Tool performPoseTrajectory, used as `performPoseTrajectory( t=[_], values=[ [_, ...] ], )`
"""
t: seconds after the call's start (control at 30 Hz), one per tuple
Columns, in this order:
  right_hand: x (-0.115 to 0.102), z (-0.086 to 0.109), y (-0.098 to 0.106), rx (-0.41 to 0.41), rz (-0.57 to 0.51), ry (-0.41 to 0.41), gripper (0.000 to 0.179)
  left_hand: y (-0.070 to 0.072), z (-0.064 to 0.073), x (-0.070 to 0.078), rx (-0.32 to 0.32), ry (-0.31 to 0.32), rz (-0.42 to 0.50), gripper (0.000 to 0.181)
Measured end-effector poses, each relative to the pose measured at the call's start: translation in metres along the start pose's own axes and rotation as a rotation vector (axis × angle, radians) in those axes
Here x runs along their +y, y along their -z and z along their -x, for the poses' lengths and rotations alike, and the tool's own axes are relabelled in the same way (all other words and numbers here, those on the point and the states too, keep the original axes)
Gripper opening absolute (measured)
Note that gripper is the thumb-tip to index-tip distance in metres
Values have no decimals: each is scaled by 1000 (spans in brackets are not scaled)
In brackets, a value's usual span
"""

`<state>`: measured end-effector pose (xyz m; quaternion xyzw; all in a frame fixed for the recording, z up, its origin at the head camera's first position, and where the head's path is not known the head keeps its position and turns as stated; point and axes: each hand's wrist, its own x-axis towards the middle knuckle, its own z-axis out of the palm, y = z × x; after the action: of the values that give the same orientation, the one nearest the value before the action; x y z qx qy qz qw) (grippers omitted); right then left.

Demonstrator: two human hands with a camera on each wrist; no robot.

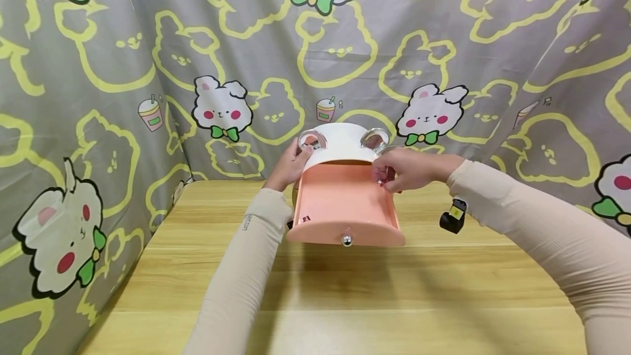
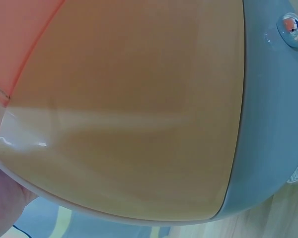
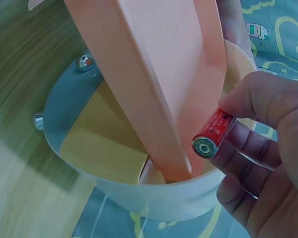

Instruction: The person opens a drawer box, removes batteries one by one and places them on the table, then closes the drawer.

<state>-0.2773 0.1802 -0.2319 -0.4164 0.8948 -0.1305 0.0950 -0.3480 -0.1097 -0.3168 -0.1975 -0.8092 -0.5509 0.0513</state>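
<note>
A white rounded box (image 1: 343, 138) with two silver ring-shaped ears stands tilted on the table, its pink drawer (image 1: 345, 190) pulled out toward me. On the drawer's front sits a silver knob (image 1: 346, 240). My left hand (image 1: 289, 164) grips the box's left side beside one ear, thumb near the rim. My right hand (image 1: 409, 167) is over the drawer's right back corner. Between thumb and fingers it pinches a small red battery (image 3: 213, 133), one metal end facing the camera. In the left wrist view, a yellow panel (image 2: 134, 124) and a blue-grey panel (image 2: 275, 114) fill the box's front.
The wooden table (image 1: 335, 300) extends in front of the box. Behind and at the sides hangs a patterned grey curtain (image 1: 266, 26). A small dark piece (image 1: 306, 219) shows at the drawer's front left corner. A black wrist camera (image 1: 452, 218) hangs beneath my right sleeve.
</note>
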Motion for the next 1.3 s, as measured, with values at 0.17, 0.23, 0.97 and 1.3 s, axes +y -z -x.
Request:
performPoseTrajectory(
  t=[0.17,0.23,0.97,1.3],
  values=[
    [4,4,0,6,1,-7,15,0,-1,0,1,0,4,43],
    [6,5,-1,4,-3,-20,14,0,-1,0,0,1,0,44],
    [21,23,-2,12,-55,-55,14,-2,0,2,-8,-1,16,43],
    [29,35,-9,22,-90,-113,18,0,2,1,-16,3,19,39]
  ],
)
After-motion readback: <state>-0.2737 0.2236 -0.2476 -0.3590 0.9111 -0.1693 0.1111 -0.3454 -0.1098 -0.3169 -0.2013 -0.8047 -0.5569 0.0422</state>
